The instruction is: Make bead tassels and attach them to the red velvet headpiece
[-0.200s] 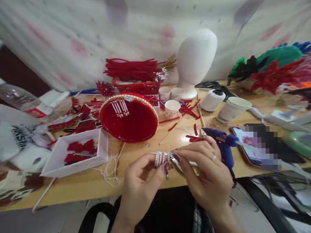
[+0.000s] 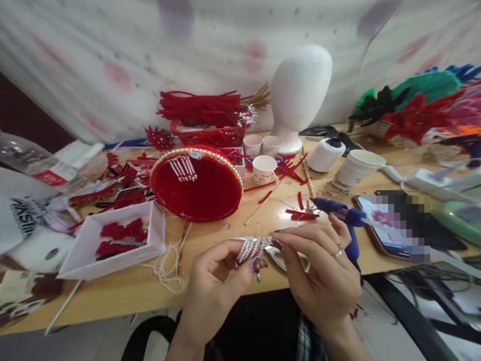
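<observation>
My left hand [image 2: 214,286] is closed, thumb and fingers pinching a bunch of white pearl bead strands [image 2: 251,249] with a dark bead end hanging below. Beside it, the thumb and forefinger of my right hand [image 2: 319,268] are pinched together at the bunch's right end; what lies between those fingertips is mostly hidden. A pair of scissors with pale loop handles [image 2: 280,259] shows behind and between my hands. Past them stands a red velvet round headpiece [image 2: 199,195] edged with pearls, with short pearl strands at its upper left.
A white box [image 2: 158,233] with red pieces sits left, loose white thread [image 2: 169,265] beside it. A blue glue gun [image 2: 351,220] and a phone [image 2: 379,225] lie right. Behind are paper cups [image 2: 264,173], a thread spool [image 2: 325,155], and a white foam head [image 2: 300,90].
The bead bunch has tilted and fanned out lower in my left hand. My right hand has lowered slightly, its fingers staying close to the bunch's end. The view has shifted a little.
</observation>
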The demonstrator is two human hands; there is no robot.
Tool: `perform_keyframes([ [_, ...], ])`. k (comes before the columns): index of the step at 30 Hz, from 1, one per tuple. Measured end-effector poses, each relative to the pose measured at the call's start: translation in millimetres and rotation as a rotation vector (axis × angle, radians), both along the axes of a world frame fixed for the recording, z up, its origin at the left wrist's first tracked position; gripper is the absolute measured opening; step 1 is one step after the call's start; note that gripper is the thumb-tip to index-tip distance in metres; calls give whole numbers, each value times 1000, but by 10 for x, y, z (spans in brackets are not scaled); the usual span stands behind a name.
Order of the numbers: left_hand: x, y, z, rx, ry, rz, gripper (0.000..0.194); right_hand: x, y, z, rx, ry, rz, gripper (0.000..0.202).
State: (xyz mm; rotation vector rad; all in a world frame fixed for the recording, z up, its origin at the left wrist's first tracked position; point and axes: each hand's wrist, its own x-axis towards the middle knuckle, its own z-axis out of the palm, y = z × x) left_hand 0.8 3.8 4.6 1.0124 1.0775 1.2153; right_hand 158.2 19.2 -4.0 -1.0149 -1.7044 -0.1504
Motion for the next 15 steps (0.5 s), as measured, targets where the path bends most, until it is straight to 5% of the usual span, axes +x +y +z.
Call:
perform_keyframes([
  [5, -20, 52, -92, -66, -85, -69, 27, -5, 9, -9, -82, 47, 17, 22],
  [8, -24, 88, -144, 11, -47, -68, 21, -29, 23, -40, -130, 71, 45, 21],
  [15, -27, 92, -198, 82, 128, 245, 32, -43, 137, 52, -207, -7, 155, 22],
])
